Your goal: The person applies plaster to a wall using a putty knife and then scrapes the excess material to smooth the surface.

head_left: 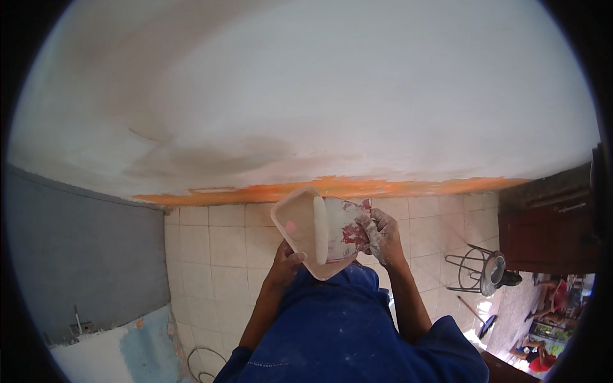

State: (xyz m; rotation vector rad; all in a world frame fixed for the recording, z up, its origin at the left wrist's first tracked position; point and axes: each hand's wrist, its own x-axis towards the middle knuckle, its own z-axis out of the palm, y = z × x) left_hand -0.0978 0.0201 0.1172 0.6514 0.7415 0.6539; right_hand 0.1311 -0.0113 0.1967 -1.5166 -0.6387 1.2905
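My left hand (pixel 283 263) grips the near-left side of a shallow, pale plastic tray (pixel 302 214), its thumb over the rim. In my right hand (pixel 385 239), smeared with white, is a wide putty knife (pixel 345 223) whose blade is blotched white and dark red. A thick strip of white putty (pixel 320 230) lies along the blade's left edge, over the tray. The blade covers the tray's right part. Whether blade and tray touch, I cannot tell. Beyond both stands a white wall (pixel 332 96) with grey damp-looking patches and a ragged orange band (pixel 396 186) along its foot.
Cream tiles (pixel 227 255) cover the floor. A grey panel (pixel 96 246) rises at left, a cable (pixel 203 359) below it. To the right are a metal stool (pixel 474 268) carrying a bowl, brown wooden furniture (pixel 543 236) and a broom (pixel 486 325). People appear far right, beyond an opening.
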